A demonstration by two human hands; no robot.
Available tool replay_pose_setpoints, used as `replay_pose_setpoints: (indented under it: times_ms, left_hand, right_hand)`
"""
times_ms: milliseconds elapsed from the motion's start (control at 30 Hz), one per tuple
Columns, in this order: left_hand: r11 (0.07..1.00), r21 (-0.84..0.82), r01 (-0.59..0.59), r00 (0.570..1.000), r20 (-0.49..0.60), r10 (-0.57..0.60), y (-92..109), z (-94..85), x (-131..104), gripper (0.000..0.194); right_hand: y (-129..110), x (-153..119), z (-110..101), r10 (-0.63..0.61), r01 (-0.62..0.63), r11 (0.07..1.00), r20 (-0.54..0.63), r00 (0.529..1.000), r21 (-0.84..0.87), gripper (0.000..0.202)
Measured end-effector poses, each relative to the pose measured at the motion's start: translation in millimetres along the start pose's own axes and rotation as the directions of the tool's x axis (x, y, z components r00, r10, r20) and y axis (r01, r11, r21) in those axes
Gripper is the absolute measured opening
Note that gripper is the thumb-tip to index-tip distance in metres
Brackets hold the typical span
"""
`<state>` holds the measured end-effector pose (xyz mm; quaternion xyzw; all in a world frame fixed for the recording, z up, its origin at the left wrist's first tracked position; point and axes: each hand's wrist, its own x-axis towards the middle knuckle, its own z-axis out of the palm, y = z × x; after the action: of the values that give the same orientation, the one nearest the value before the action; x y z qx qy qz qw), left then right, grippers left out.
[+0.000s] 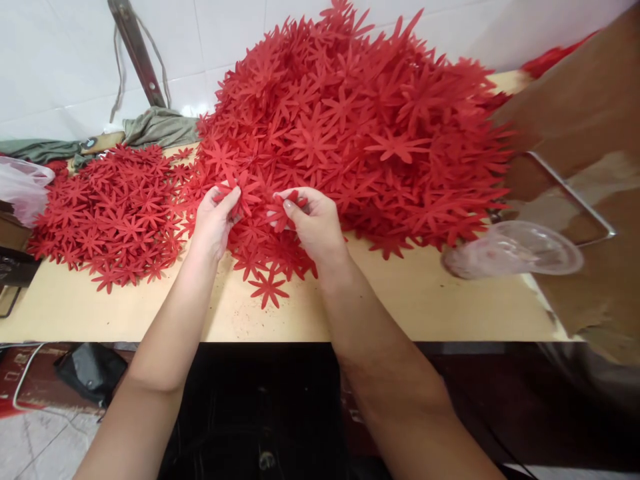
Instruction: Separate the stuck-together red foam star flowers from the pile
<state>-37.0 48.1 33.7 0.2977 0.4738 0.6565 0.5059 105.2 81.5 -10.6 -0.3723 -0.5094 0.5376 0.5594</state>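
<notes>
My left hand (218, 212) pinches a red flower-shaped cutout (245, 193) between thumb and fingers, its narrow petals spreading out to the right. In my right hand (313, 217) is another red flower-shaped cutout (278, 213), gripped under the thumb. The two hands are apart, held in front of a tall pile of the same red cutouts (313, 143). A lower heap of red cutouts (125, 207) lies to the left. One single red cutout (269, 288) rests on the table just below my hands.
A clear plastic cup (530, 248) lies on its side at the right, beside a brown cardboard box (575, 167). Grey-green cloth (160, 127) lies by the tiled wall (180, 40). A white plastic bag (25, 187) sits at far left. The wooden table's (425, 307) front edge is near me.
</notes>
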Motion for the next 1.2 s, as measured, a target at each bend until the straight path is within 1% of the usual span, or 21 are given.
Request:
replay_pose_setpoints:
  times_ms: [67,167,300,367,433,500,600,667,733,800,933,1033,1133,1200]
  left_hand:
    - [1.0,0.004,0.022,1.0,0.017,-0.022,-2.7,-1.4,-2.1,0.021]
    - [0.996,0.084,0.024,0.999,0.044,-0.028,-8.2,-1.5,-2.4,0.019]
    - [0.974,0.221,-0.044,0.998,0.06,0.031,-16.2,2.7,-3.1,0.031]
    - [0.955,0.287,-0.072,0.996,0.076,0.052,-19.7,5.7,-5.5,0.036]
    - [0.943,0.32,-0.095,0.992,0.11,0.062,-23.1,8.2,-8.9,0.038]
    - [0.939,0.327,-0.108,0.986,0.154,0.06,-26.1,9.7,-11.9,0.04]
    - [0.946,0.307,-0.108,0.977,0.207,0.044,-28.5,9.9,-14.5,0.037]
    - [0.957,0.274,-0.094,0.969,0.244,0.025,-27.3,9.2,-15.2,0.033]
    - [0.97,0.232,-0.067,0.961,0.275,0.001,-23.9,8.4,-15.6,0.027]
    - [0.979,0.202,-0.038,0.967,0.256,-0.016,-19.6,7.7,-15.6,0.02]
    - [0.983,0.182,-0.019,0.992,0.126,-0.004,-14.3,6.9,-14.8,0.02]
    - [0.988,0.155,0.005,0.997,0.08,-0.017,-14.3,7.1,-14.5,0.017]
    - [0.991,0.13,0.029,0.998,0.049,-0.036,-16.1,7.9,-14.5,0.015]
    - [0.991,0.126,0.036,0.998,0.049,-0.042,-17.7,8.0,-14.4,0.022]
  right_hand:
    - [-0.6,-0.3,-1.3,-0.034,0.033,0.999,-0.018,0.999,-0.024,0.017]
    - [-3.9,-2.1,-2.7,-0.068,0.066,0.996,-0.031,0.997,-0.063,0.015]
    - [-10.0,-5.4,-2.1,-0.156,0.145,0.982,-0.087,0.984,-0.118,0.013]
    - [-13.0,-6.9,0.0,-0.163,0.154,0.982,-0.08,0.983,-0.11,0.02]
    - [-15.6,-8.7,3.0,-0.136,0.133,0.988,-0.038,0.99,-0.075,0.032]
    - [-17.6,-10.5,6.1,-0.087,0.088,0.996,0.028,0.996,-0.034,0.041]
    - [-17.9,-12.4,8.4,0.017,-0.018,1.0,0.137,0.99,0.01,0.047]
    - [-16.2,-12.2,7.6,0.078,-0.084,0.996,0.144,0.987,0.039,0.049]
    - [-13.9,-10.7,5.3,0.105,-0.112,0.991,0.089,0.991,0.078,0.048]
    - [-12.2,-8.4,2.6,0.089,-0.089,0.99,0.012,0.996,0.11,0.048]
    - [-11.4,-5.2,-0.1,0.023,-0.012,0.995,-0.121,0.992,0.097,0.049]
    - [-11.5,-5.5,0.4,-0.014,0.015,1.0,-0.11,0.994,0.005,0.051]
    - [-11.4,-7.3,1.5,-0.016,0.01,0.998,-0.087,0.996,-0.069,0.057]
    - [-12.1,-8.7,2.4,-0.021,0.013,0.996,-0.093,0.995,-0.084,0.059]
